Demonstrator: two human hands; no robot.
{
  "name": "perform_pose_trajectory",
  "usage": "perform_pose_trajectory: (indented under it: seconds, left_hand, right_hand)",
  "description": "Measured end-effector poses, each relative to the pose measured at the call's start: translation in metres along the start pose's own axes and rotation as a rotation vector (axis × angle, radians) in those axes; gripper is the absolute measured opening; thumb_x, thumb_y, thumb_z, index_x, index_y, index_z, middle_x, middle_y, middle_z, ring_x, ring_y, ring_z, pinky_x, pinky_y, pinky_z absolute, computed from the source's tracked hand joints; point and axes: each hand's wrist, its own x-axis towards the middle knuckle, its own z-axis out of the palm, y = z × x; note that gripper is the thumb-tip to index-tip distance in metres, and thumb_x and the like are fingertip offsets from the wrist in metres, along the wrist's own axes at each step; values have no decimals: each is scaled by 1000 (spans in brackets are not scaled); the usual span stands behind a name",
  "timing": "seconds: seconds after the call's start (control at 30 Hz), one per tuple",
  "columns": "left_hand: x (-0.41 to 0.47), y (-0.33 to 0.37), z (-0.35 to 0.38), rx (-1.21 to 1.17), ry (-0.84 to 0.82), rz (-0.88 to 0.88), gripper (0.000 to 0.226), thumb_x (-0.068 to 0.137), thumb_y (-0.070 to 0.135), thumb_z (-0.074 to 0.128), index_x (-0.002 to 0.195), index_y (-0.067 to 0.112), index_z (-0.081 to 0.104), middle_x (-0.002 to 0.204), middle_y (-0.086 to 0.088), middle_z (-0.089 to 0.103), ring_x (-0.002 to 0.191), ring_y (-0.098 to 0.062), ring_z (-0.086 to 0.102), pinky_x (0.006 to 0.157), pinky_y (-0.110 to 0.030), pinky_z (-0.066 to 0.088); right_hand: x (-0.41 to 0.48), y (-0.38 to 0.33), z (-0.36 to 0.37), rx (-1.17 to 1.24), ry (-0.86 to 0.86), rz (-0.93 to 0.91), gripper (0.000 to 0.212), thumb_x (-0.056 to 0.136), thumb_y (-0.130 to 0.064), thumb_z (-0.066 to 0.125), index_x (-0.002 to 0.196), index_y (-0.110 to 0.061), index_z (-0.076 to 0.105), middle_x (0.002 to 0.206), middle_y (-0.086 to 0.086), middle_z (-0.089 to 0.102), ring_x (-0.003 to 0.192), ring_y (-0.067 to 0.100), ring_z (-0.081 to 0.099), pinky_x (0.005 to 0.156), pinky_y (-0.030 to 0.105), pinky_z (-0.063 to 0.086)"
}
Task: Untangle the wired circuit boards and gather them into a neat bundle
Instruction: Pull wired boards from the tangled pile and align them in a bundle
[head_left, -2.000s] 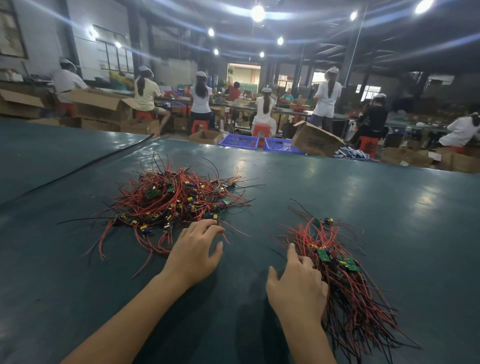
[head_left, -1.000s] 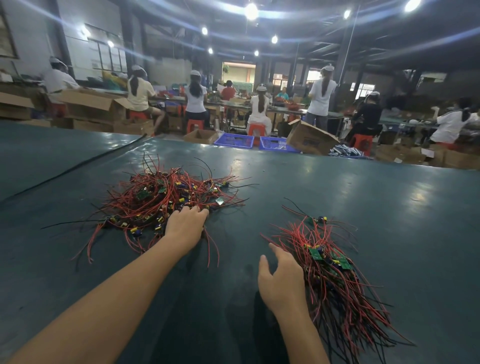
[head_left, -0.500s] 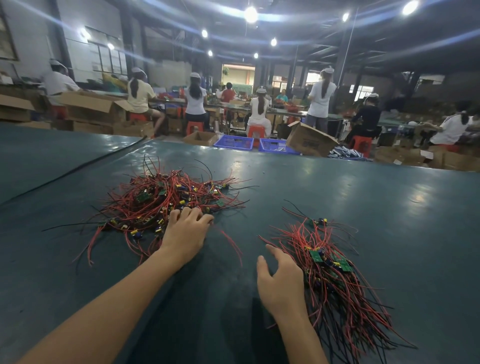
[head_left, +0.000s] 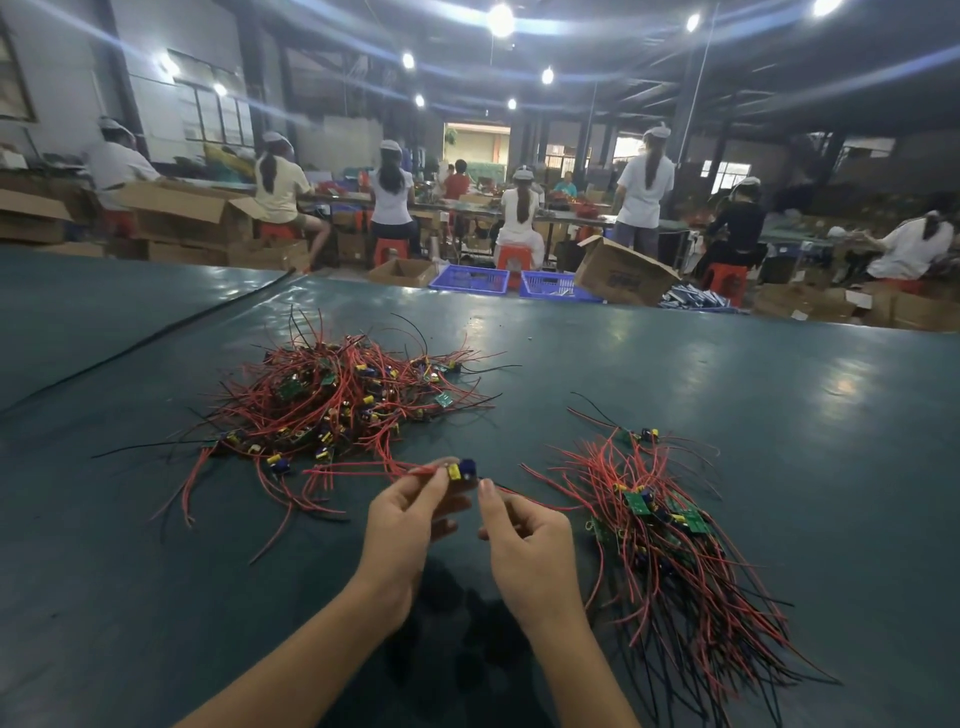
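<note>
A tangled heap of small circuit boards with red and black wires (head_left: 332, 400) lies on the dark green table at the left. A straighter, gathered bundle of boards and wires (head_left: 670, 540) lies at the right. Between them, my left hand (head_left: 405, 525) pinches one small board with yellow and blue parts (head_left: 461, 470), lifted above the table, its red wires trailing left toward the heap. My right hand (head_left: 524, 540) is raised beside it, thumb tip just under the board and fingers curled; a wire from the board runs right past it.
The green table (head_left: 727, 415) stretches wide, with a dark seam (head_left: 156, 338) running back at the left. Beyond its far edge stand blue crates (head_left: 470, 280), cardboard boxes (head_left: 623, 273) and several seated workers at benches.
My left hand has come back from the tangled heap with one board and lifted it. My right hand has left the table beside the bundle and risen to meet the board.
</note>
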Motion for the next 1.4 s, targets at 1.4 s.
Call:
perform_pose_trajectory:
  seconds: [1.4]
  left_hand:
    - [-26,11,-10,155,-262,41,30,68,47,74,65,17,73,67,-7,68,58,-11,57,55,-19,47]
  right_hand:
    - [-5,-4,3,301,181,296,27,89,-31,68,68,-18,78,58,5,61,57,13,53,58,35,47]
